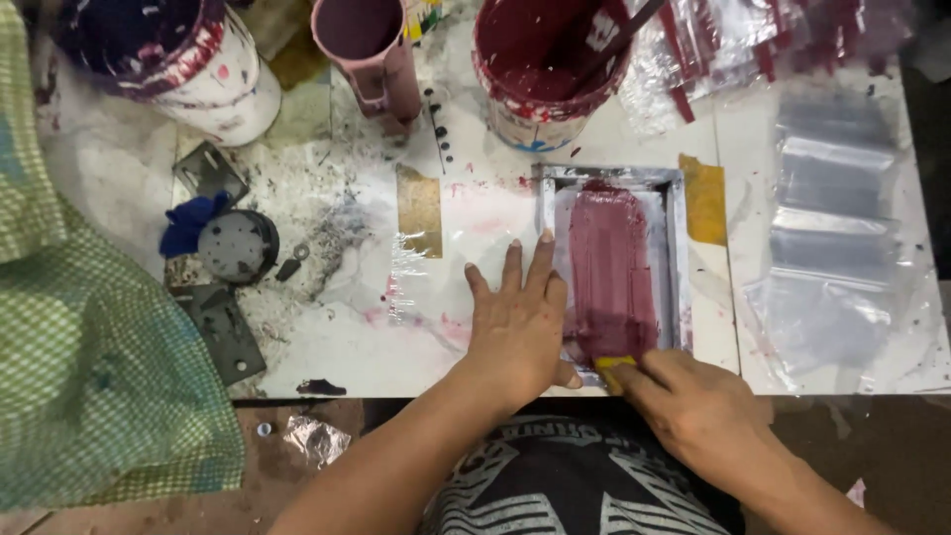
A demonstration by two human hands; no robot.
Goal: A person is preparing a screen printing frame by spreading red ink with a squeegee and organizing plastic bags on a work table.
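At the desk's (327, 347) front edge, the left hand (517, 322) lies flat, fingers spread, steadying a metal-framed printing screen (612, 263) wet with maroon ink. The right hand (693, 401) is closed on a yellow squeegee (614, 369) at the frame's near end. The frame looks stiff, light and slippery where inked; its clean rim seems the safest hold.

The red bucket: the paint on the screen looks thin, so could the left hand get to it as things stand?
Probably yes. The left hand lies flat beside the screen, holding nothing, and the table between it and the red bucket is bare.
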